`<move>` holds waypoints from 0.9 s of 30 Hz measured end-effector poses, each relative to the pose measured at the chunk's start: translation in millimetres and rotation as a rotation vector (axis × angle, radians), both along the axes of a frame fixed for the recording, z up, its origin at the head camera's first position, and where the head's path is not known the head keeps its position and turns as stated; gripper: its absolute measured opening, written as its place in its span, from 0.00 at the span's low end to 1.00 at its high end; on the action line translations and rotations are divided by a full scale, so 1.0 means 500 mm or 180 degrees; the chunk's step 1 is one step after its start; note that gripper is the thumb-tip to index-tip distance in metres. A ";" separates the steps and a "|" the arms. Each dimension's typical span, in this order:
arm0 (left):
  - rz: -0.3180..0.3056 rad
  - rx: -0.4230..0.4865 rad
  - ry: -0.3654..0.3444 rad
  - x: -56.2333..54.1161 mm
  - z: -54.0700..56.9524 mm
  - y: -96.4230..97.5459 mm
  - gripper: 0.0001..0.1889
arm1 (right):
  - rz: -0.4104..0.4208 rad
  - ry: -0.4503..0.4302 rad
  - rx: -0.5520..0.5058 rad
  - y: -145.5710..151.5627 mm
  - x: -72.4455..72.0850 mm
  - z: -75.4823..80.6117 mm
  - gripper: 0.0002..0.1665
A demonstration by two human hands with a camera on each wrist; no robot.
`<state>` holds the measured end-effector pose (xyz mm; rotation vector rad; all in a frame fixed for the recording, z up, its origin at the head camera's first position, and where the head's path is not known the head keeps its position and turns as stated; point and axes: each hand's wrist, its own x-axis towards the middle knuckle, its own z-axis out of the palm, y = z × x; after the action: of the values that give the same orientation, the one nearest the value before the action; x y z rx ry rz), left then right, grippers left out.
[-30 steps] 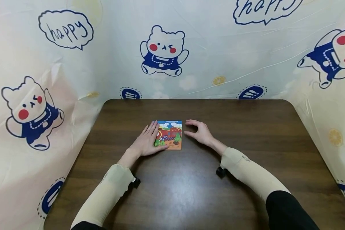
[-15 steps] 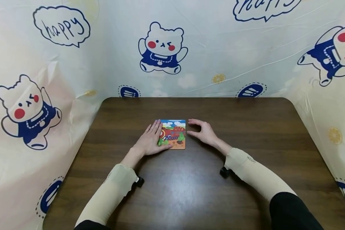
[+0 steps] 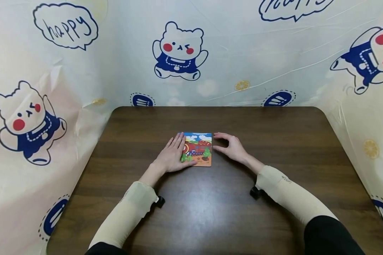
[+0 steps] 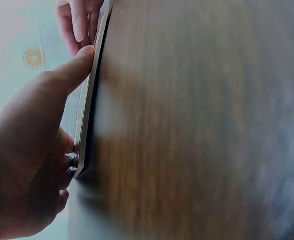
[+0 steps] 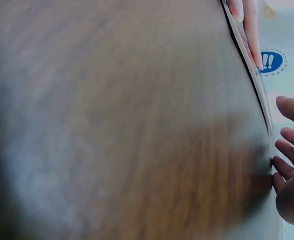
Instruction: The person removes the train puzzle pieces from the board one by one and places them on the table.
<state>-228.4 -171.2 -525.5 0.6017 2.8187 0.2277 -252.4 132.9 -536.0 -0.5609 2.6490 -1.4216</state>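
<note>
A thin, square picture board (image 3: pixel 199 147) with a red train, clouds and green plants printed on it lies flat on the brown table, near its middle. My left hand (image 3: pixel 172 156) rests on its left side, fingers straight and thumb over the near edge. In the left wrist view the thumb (image 4: pixel 69 75) touches the top face of the board (image 4: pixel 86 105). Just right of the board, my right hand (image 3: pixel 233 148) hovers with loosely curved fingers and holds nothing. The right wrist view has those fingers (image 5: pixel 292 152) beside the end of the board (image 5: pixel 254 75), apart from it.
The wooden table (image 3: pixel 204 212) has rounded far corners. A pale cloth (image 3: pixel 124 53) printed with bears and "happy" bubbles hangs behind and at both sides. Small black wrist cameras, such as the left one (image 3: pixel 160 202), sit under the sleeve cuffs.
The board has slid a little to the right under my left hand. My right hand has shifted right by about as much, keeping a small gap. The head view has tilted slightly.
</note>
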 end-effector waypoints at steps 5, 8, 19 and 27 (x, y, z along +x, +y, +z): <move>-0.0011 0.0022 -0.0001 0.003 0.000 0.011 0.66 | 0.0018 0.0004 0.0031 0.008 0.004 -0.001 0.28; -0.0016 0.0026 0.0021 0.005 -0.001 0.017 0.66 | 0.0022 0.0026 0.0088 0.013 0.006 -0.002 0.28; -0.0016 -0.0005 0.0100 0.009 -0.002 0.035 0.67 | 0.0107 0.0078 0.0242 0.017 0.002 -0.003 0.34; -0.0054 -0.0006 0.0104 0.013 -0.001 0.046 0.68 | 0.0078 0.0152 0.0362 0.013 -0.003 -0.006 0.35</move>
<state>-221.9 -148.4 -525.9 0.6342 2.8437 0.2140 -253.9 139.1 -539.1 -0.6208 2.7282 -1.2570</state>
